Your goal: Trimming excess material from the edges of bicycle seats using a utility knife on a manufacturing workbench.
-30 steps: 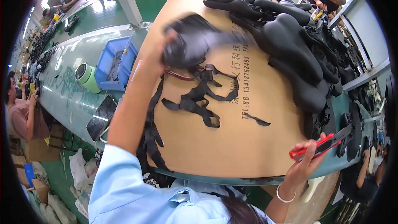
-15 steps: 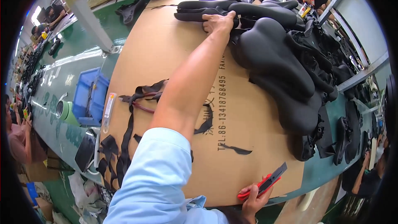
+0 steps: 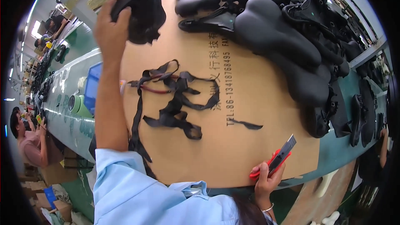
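Observation:
Up at the far left, my left hand [image 3: 111,23] grips a black bicycle saddle [image 3: 146,14] by its edge, thumb and fingers closed round it. The saddle is tilted, its hollow side with a ragged rim partly showing. My right hand [image 3: 266,181], near the front edge, is wrapped round a red-and-black utility knife [image 3: 281,155] with its blade pointing up and away. Between the hands, black trimmed strips [image 3: 177,106] lie on the cardboard [image 3: 200,158]. Red-handled pliers [image 3: 155,89] lie partly under those strips.
A pile of black saddles [image 3: 287,46] covers the far right of the cardboard. A blue bin [image 3: 91,87] and a green round container [image 3: 76,105] stand on the green table to the left. Metal posts [image 3: 373,50] rise beyond the pile. Other people sit around.
My left hand has moved from the saddle pile leftward, now lifting a saddle. The strips and pliers, earlier behind my arm, show fully. My right hand still holds the knife.

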A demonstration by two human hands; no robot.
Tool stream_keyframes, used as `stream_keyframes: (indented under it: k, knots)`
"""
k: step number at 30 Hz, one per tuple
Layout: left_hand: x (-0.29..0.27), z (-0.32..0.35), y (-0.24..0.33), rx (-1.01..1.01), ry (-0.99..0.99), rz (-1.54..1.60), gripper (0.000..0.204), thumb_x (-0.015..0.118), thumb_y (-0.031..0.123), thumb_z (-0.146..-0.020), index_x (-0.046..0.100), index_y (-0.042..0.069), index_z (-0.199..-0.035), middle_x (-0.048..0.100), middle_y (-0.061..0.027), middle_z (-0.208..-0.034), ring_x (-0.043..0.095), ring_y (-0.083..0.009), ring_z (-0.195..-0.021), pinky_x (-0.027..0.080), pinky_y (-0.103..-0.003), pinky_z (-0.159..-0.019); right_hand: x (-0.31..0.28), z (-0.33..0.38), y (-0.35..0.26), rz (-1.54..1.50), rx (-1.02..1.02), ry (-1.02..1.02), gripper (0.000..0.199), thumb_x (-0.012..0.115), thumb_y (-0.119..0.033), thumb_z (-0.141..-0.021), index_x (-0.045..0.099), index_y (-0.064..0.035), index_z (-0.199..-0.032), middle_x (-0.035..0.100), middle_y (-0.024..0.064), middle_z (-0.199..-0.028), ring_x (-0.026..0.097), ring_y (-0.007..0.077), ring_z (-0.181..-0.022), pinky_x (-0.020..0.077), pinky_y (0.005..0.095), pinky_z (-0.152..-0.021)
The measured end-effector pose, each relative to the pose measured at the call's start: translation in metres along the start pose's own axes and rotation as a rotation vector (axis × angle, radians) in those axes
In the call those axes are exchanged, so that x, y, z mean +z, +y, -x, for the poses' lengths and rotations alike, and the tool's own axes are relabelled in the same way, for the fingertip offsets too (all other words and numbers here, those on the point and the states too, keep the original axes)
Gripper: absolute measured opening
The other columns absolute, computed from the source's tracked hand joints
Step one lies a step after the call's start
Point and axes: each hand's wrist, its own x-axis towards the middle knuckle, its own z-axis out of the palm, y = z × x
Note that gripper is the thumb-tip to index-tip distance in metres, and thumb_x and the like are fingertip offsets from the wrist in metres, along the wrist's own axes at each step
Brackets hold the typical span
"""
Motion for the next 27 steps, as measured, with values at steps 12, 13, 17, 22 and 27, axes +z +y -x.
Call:
stream_keyframes:
  k: [12,13,17,22,27]
  knots:
    - [0.018,0.107,0.122,-0.025,-1.500,0.614,0.032,0.066,0.010,-0.072,0.068,0.000,-0.102,0.068,-0.0121,-0.102,0.062,-0.0258,-0.099,0.045,-0.032,-0.091,-0.018,-0.002,-0.033,-0.011,0.223,-0.151,0.044,0.069,-0.005,-0.082,0.049,-0.0031,-0.121,0.064,0.0058,-0.097,0.051,0.0037,-0.066,0.0424,0.0184,-0.057]
    - [0.013,0.114,0.138,-0.029,-1.350,0.395,0.028,0.065,0.011,-0.072,0.068,0.000,-0.098,0.068,-0.0128,-0.098,0.062,-0.0287,-0.099,0.046,-0.035,-0.090,-0.022,0.004,-0.034,0.061,0.248,-0.193,0.042,0.069,-0.004,-0.082,0.050,-0.0028,-0.119,0.064,0.0045,-0.095,0.050,0.0032,-0.065,0.0421,0.0184,-0.057]
    - [-0.016,0.174,0.184,0.053,-0.871,-0.098,0.033,0.066,0.039,-0.082,0.066,0.007,-0.074,0.061,-0.0107,-0.075,0.059,-0.0269,-0.081,0.043,-0.041,-0.073,-0.015,0.014,-0.036,0.091,0.251,-0.181,0.038,0.070,-0.003,-0.081,0.051,-0.0026,-0.114,0.063,0.0028,-0.091,0.049,0.0035,-0.062,0.0419,0.0184,-0.056]
    - [-0.021,0.227,0.211,-0.101,-0.817,-0.118,0.031,0.071,0.036,-0.077,0.062,0.008,-0.068,0.056,-0.0060,-0.070,0.054,-0.0235,-0.076,0.038,-0.038,-0.068,-0.011,0.015,-0.039,0.209,0.138,-0.176,0.030,0.065,-0.007,-0.087,0.052,-0.0025,-0.114,0.061,0.0014,-0.087,0.052,0.0048,-0.064,0.0439,0.0200,-0.056]
    - [-0.027,0.233,0.202,-0.467,-0.761,0.249,0.019,0.073,0.017,-0.073,0.058,0.007,-0.069,0.054,-0.0039,-0.070,0.052,-0.0219,-0.072,0.037,-0.036,-0.070,-0.015,0.009,-0.044,0.567,-0.325,-0.245,0.038,0.061,-0.014,-0.092,0.052,0.0009,-0.126,0.067,0.0129,-0.097,0.063,0.0166,-0.070,0.0515,0.0298,-0.065]
